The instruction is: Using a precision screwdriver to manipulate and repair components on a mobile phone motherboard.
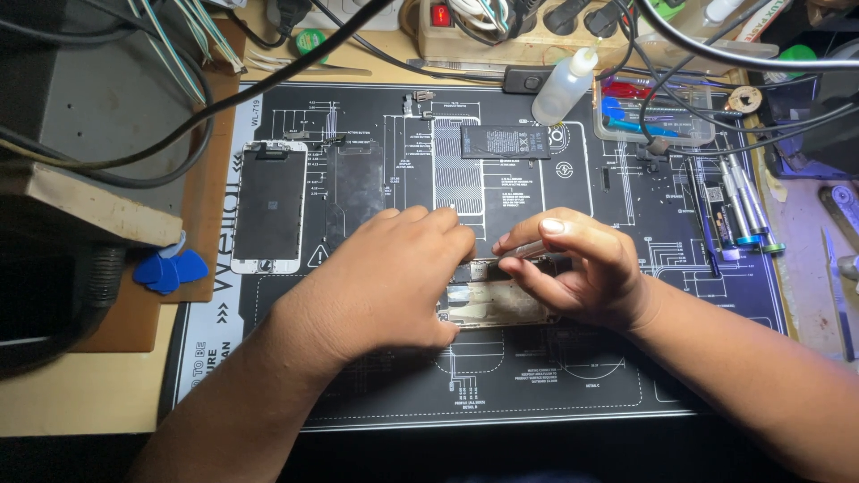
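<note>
While the opened phone body (492,300) is lying at the centre of the black work mat (626,376), it is being pressed down by the left hand (385,282), whose fingers are curled over its nine o'clock end. A thin tool (528,249) is being pinched between the closed fingertips of the right hand (573,268) at the phone's one o'clock corner. A detached screen (268,206) is lying at nine o'clock, a battery (504,141) and a squeeze bottle (564,87) at twelve.

Phone repair workshop; printed repair mat (626,376); screwdrivers (747,210); detached screen (268,206); loose battery (504,142); power strip (465,36)
</note>
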